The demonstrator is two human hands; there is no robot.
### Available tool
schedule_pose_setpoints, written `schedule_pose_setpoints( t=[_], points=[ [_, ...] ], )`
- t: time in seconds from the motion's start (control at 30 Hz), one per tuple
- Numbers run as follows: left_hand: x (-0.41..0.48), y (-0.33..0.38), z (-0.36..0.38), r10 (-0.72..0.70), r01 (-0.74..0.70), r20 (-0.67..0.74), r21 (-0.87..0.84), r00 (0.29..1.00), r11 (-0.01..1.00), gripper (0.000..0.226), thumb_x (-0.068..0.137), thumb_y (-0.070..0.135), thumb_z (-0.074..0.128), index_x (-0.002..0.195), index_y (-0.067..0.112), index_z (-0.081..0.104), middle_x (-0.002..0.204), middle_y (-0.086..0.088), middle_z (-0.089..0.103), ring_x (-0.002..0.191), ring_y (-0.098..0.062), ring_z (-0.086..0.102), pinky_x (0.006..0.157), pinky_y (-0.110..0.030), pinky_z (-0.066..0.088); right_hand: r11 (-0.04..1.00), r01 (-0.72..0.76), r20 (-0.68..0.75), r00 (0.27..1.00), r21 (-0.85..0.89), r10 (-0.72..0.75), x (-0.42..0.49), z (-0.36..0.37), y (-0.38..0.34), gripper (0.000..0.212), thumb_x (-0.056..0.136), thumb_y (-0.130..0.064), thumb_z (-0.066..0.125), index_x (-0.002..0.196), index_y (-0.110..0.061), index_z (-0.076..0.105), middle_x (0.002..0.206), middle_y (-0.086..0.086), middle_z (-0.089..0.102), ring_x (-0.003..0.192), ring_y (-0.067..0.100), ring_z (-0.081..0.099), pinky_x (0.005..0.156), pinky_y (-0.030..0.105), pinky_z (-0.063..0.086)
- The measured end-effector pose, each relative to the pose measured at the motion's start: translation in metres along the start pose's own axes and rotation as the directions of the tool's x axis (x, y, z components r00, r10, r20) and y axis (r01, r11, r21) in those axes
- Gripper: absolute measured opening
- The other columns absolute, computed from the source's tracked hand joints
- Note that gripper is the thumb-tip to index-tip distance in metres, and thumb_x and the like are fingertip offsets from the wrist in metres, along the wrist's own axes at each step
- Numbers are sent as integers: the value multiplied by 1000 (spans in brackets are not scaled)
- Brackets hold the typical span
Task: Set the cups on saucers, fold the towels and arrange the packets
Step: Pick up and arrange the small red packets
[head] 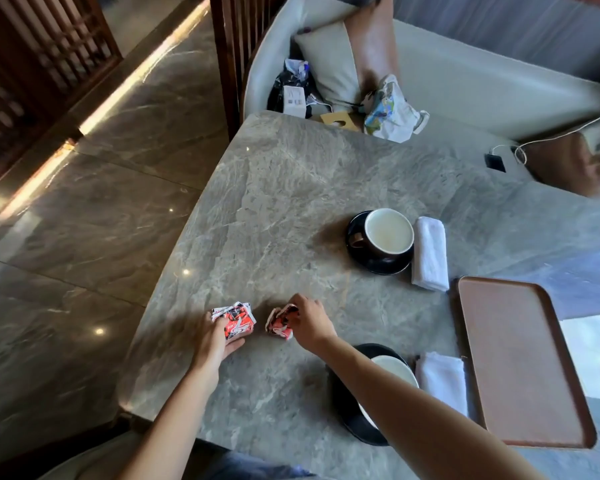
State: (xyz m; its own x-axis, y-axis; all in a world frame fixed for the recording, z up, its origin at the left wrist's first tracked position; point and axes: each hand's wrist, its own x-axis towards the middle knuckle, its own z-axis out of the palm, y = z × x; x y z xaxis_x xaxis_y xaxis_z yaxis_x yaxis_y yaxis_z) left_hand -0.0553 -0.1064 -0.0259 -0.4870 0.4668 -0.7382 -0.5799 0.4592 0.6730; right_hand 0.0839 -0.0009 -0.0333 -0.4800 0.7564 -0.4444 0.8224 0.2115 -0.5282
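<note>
Near cup: seated on the near saucer, lower centre of frame; partly hidden behind the right forearm.
Near towel: folded and laid just beside that saucer, lower right.
Far cup: seated on the far saucer, centre right; the far towel is folded and laid alongside, close against the saucer rim.
Tray: brown, set at the lower right of the tabletop.
Left hand: fingers and thumb are closed round the left packets, a flat stack resting on the tabletop, lower centre-left.
Right hand: fingertips are pinched on the right packets, a loose bunch partly raised on edge, just beside the stack and apart from it.
Step in hand: judged to be the arranging of the packets; cups and towels appear settled.
Next move: the loose bunch is to be squared and laid flat in line with the stack. A light, even grip is called for, as thin sachets are likely to slide and fan out.
</note>
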Motion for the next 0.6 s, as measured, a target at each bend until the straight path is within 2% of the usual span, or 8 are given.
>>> schedule_pose_setpoints(
  t=[0.07, 0.17, 0.23, 0.3, 0.4, 0.5, 0.57, 0.6],
  points=[
    [-12, -3, 8, -8, 8, -8, 36, 1000, 999, 16, 94, 11, 38, 105, 14, 49, 98, -17, 62, 67, -23, 64, 57, -25, 53, 988, 10, 12, 1000, 156, -12, -9, -13, 1, 19, 85, -5, 51, 104, -4, 56, 102, 20, 66, 96, 32, 59, 71, 32, 42],
    [-30, -2, 27, 6, -16, 77, 137, 997, 990, 15, 91, 14, 43, 92, 22, 56, 82, -7, 68, 55, -18, 68, 56, -25, 50, 963, 76, 28, 996, 260, -86, -26, -33, 3, 21, 85, -5, 53, 106, -4, 55, 89, 14, 64, 81, 20, 55, 67, 26, 36],
    [-44, -1, 50, 13, -47, 175, 190, 985, 981, 16, 91, 15, 42, 91, 22, 57, 71, -3, 71, 52, -16, 69, 52, -23, 49, 948, 131, -10, 991, 292, -134, -39, -51, 11, 26, 84, -4, 54, 110, -4, 54, 96, 12, 66, 85, 21, 58, 71, 29, 42],
    [-59, -2, 76, 18, -74, 259, 207, 966, 976, 17, 93, 21, 39, 90, 22, 57, 65, 0, 72, 54, -19, 69, 50, -22, 49, 940, 178, -44, 984, 292, -173, -52, -69, 22, 33, 83, -2, 56, 116, -1, 53, 109, 18, 65, 99, 28, 61, 83, 34, 46],
    [-81, -8, 117, 27, -131, 335, 293, 942, 947, 25, 97, 33, 32, 97, 21, 54, 83, -7, 70, 66, -22, 66, 56, -27, 48, 960, 211, -44, 978, 186, -206, -70, -94, 48, 47, 82, -4, 59, 127, 0, 48, 121, 23, 53, 116, 31, 50, 96, 30, 37],
    [-96, -17, 154, 26, -224, 423, 427, 906, 876, 31, 98, 39, 29, 102, 26, 57, 93, -1, 68, 76, -16, 66, 64, -30, 51, 971, 202, 36, 977, 124, -208, -87, -115, 81, 54, 81, -13, 66, 131, -4, 45, 124, 21, 42, 118, 29, 43, 100, 26, 34],
    [-104, -24, 180, 24, -284, 468, 493, 883, 822, 29, 97, 41, 30, 104, 25, 54, 92, 2, 66, 74, -13, 64, 62, -28, 50, 981, 171, 62, 982, 95, -177, -97, -123, 103, 57, 81, -19, 67, 131, -7, 44, 126, 17, 39, 119, 28, 38, 104, 29, 34],
    [-108, -28, 194, 25, -310, 480, 525, 877, 793, 28, 97, 41, 32, 106, 20, 49, 91, -1, 64, 67, -13, 64, 58, -27, 48, 985, 149, 56, 986, 88, -154, -101, -126, 113, 55, 81, -20, 66, 130, -7, 44, 123, 15, 40, 119, 28, 36, 104, 31, 33]
  ],
)
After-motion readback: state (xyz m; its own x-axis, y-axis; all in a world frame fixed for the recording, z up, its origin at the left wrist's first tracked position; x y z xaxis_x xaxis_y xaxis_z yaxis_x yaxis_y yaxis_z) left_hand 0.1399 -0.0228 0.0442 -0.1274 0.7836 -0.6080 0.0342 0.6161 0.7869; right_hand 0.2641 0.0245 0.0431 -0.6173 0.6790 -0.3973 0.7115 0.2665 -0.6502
